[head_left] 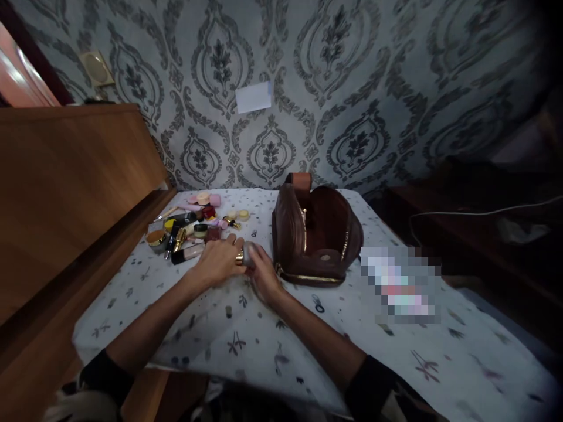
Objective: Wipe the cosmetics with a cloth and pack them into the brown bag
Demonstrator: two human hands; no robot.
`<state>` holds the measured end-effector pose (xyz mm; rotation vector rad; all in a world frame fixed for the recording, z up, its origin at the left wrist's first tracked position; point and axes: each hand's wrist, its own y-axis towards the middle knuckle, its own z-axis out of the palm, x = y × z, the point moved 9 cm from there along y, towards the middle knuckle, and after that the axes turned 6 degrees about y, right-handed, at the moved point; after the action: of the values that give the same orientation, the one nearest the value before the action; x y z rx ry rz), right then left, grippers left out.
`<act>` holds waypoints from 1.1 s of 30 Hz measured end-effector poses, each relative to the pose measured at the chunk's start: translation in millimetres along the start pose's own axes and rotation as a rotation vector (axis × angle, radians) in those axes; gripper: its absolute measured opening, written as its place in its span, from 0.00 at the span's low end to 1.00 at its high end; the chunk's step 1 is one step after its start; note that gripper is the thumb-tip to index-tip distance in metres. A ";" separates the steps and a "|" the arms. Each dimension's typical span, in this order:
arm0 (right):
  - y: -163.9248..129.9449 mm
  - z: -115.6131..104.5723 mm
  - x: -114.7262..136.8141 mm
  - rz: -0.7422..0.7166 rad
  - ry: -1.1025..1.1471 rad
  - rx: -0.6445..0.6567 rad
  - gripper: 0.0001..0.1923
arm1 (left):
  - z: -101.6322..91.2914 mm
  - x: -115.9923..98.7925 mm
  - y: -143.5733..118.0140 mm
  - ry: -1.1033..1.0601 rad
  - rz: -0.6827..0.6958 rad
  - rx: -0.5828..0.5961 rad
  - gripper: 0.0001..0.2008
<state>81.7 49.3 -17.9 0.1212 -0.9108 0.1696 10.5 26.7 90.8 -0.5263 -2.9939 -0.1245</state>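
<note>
Centre of the white, print-covered counter (193, 316), left of the gaping dark-brown leather bag (288, 234): one small grey, gold-banded container (250, 254), possibly a jar; fingers of left hand (220, 261) and right hand (266, 276) gripping it; steady, even pressure advisable.

Brown bag (316, 265): is standing just beside your right hand (264, 272), blocking its way rightward.
Cosmetics (200, 231): are crowding the way past your left hand (222, 259).
Gap: bare tablecloth (260, 218) is running between both toward the wall (285, 143).
Near side: cloth is lying free between your forearms (160, 316).
</note>
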 end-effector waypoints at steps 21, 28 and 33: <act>-18.8 -3.5 -1.7 0.148 0.240 0.005 0.14 | 17.9 -24.0 -10.7 -0.647 0.211 -0.524 0.15; -23.7 -4.2 5.5 0.005 0.001 0.021 0.26 | 48.1 20.6 2.9 -1.025 -0.124 -0.430 0.17; -25.3 -5.6 12.2 -0.077 -0.190 0.001 0.29 | 56.6 26.3 3.8 -1.007 -0.150 -0.370 0.17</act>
<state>98.4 26.7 -12.4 0.1752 -1.0934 0.0874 -17.5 44.6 37.9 -0.4912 -4.0289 -0.5949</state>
